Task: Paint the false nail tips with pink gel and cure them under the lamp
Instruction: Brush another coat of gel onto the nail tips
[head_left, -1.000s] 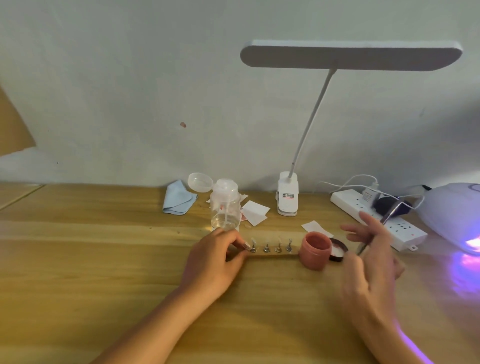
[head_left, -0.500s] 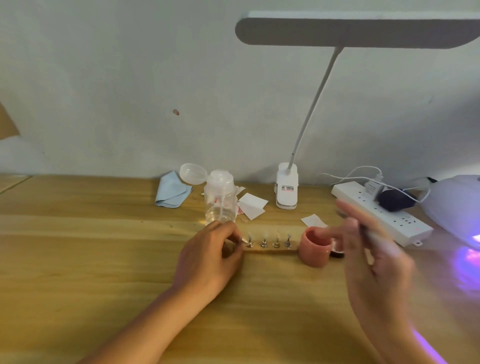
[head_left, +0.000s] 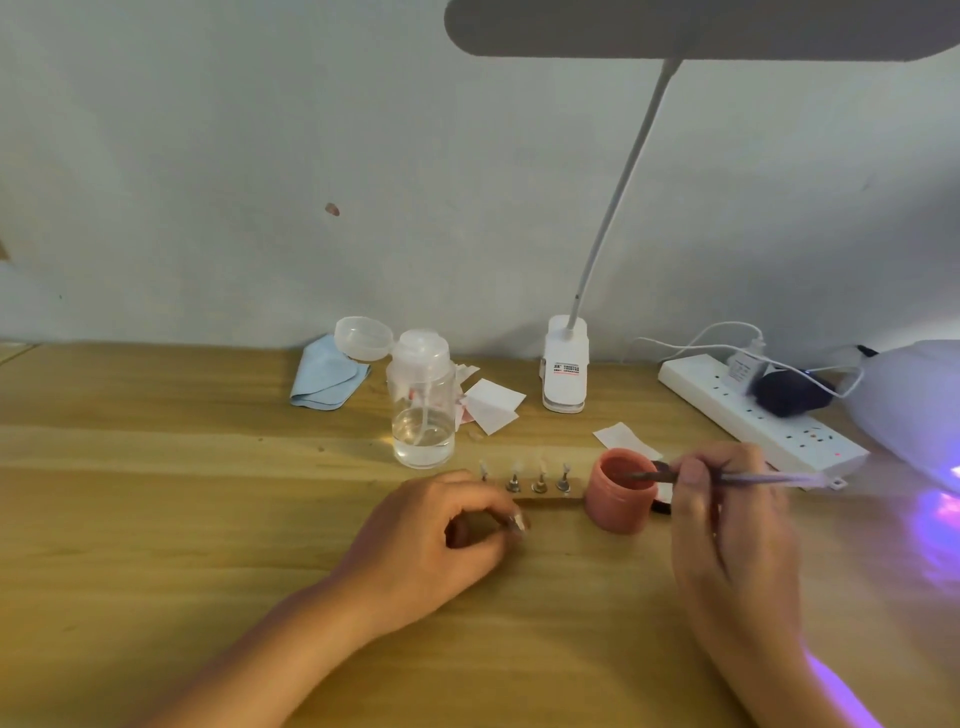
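Left hand (head_left: 431, 540) pinches a nail tip (head_left: 518, 522); right hand (head_left: 727, 525) grips brush (head_left: 753, 478) in gel pot (head_left: 618, 512).

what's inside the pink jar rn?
The brush tip, held by the right hand, reaches into the pink jar through its open mouth; a pinkish inner wall shows. The near wall hides the bottom and the gel level.

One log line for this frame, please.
stage: loading brush | right hand: holds brush, bristles in gel jar | left hand: pinches nail tip
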